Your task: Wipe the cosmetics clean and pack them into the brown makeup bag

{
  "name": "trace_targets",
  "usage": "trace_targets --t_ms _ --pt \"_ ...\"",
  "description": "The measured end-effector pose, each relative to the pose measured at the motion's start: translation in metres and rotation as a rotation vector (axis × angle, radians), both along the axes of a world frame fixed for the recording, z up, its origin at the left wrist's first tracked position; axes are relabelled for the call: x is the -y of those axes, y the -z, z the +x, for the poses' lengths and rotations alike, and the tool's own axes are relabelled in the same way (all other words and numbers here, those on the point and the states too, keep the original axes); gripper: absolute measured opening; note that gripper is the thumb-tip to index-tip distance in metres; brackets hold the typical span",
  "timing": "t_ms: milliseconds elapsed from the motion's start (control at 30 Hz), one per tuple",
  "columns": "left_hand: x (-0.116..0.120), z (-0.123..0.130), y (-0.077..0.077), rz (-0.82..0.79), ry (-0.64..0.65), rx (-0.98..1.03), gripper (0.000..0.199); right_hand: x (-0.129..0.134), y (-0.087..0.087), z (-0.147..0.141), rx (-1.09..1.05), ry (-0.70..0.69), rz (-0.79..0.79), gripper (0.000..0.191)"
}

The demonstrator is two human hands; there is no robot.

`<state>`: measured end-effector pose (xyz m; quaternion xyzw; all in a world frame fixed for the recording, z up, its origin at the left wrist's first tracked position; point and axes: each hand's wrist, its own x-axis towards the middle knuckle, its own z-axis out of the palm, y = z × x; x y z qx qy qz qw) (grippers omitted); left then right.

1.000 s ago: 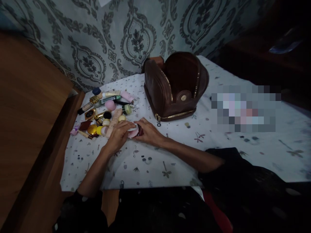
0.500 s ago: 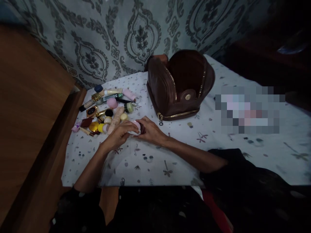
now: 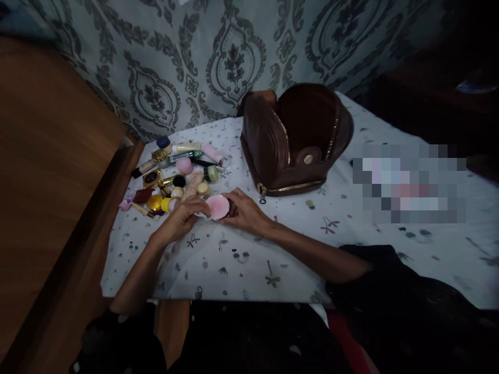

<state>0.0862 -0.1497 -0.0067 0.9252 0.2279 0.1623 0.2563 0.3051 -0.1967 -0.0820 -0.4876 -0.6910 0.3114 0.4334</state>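
Between my hands is a small round container with a pink top face (image 3: 218, 206) and a dark reddish side. My right hand (image 3: 249, 213) grips it from the right, fingers and thumb wrapped on its edge. My left hand (image 3: 186, 218) is closed at the container's left edge, pinching a small white tissue-like piece (image 3: 201, 215). Most of that white piece is hidden under the fingers. Close to my left hand lie a beige tube (image 3: 194, 186) and a small jar with a pale yellow lid (image 3: 203, 189).
Several cosmetics, among them a pink sponge (image 3: 184, 165) and a gold round case (image 3: 155, 202), lie at the left on a patterned white cloth (image 3: 241, 280). An unzipped brown bag (image 3: 268, 150) stands behind my right hand. A blurred-out patch (image 3: 409, 182) covers something at the right.
My left hand has slid left off the pink face, leaving it uncovered, and the white piece went with it. My right hand still holds the container. The view has shifted slightly.
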Motion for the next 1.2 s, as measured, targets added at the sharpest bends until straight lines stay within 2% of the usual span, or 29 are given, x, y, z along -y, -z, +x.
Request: trace_targets --t_ms 167,433,667,900,1067,1200 --pt "-0.002 -0.004 0.009 0.073 -0.114 0.041 0.049 0.000 -0.002 0.001 0.031 0.007 -0.014 0.060" --pt "-0.003 0.011 0.015 0.204 -0.252 0.045 0.044 0.000 -0.004 0.000 0.066 0.004 -0.013 0.056" --pt "-0.008 0.020 0.021 0.207 -0.297 0.007 0.046 0.000 -0.001 0.001 0.028 -0.018 -0.006 0.059" --pt "-0.003 0.019 0.019 0.216 -0.385 -0.071 0.048 0.002 -0.004 0.000 0.038 0.001 -0.011 0.057" --pt "-0.001 0.025 0.020 0.287 -0.365 -0.075 0.048 0.002 -0.004 0.000 0.021 -0.008 -0.022 0.057" --pt "0.001 0.028 0.018 0.333 -0.239 -0.034 0.043 0.001 -0.005 0.000 0.039 -0.006 -0.029 0.057"
